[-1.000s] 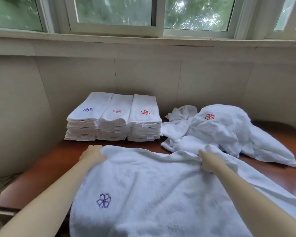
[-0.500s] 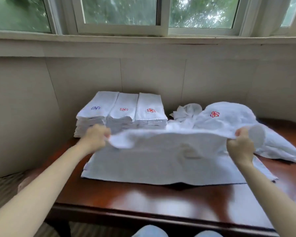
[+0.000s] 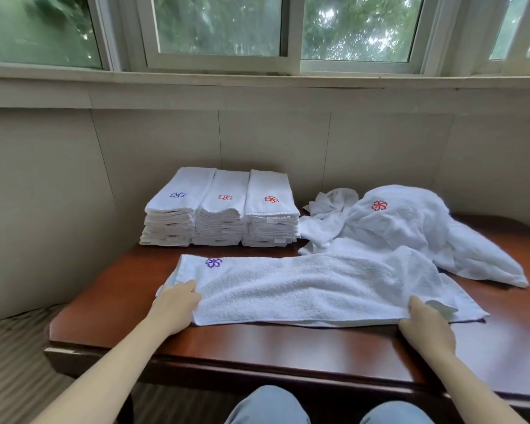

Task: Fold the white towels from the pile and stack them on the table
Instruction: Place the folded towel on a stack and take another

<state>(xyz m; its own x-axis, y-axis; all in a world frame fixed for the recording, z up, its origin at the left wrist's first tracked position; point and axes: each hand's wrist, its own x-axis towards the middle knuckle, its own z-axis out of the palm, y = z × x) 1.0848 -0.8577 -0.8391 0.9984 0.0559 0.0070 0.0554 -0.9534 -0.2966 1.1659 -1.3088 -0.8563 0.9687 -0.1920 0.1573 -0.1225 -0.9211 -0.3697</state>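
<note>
Left hand (image 3: 176, 304) lies flat on folded towel (image 3: 303, 286) — 1 purple flower emblem (image 3: 214, 262); right hand (image 3: 426, 324) at its edge, grip unclear.

The table (image 3: 288, 341) bears three towel stacks (image 3: 224, 209) at eleven o'clock. A loose pile (image 3: 410, 228) lies at two, a folded towel (image 3: 318, 286) at six

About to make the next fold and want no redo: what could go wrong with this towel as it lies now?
1. Near the right hand, the towel has its lower layer sticking out past the upper one; folding it as it is would likely give an uneven bundle.
2. Its far right end lies against the unfolded pile; lifting that end could drag a loose towel along.
</note>
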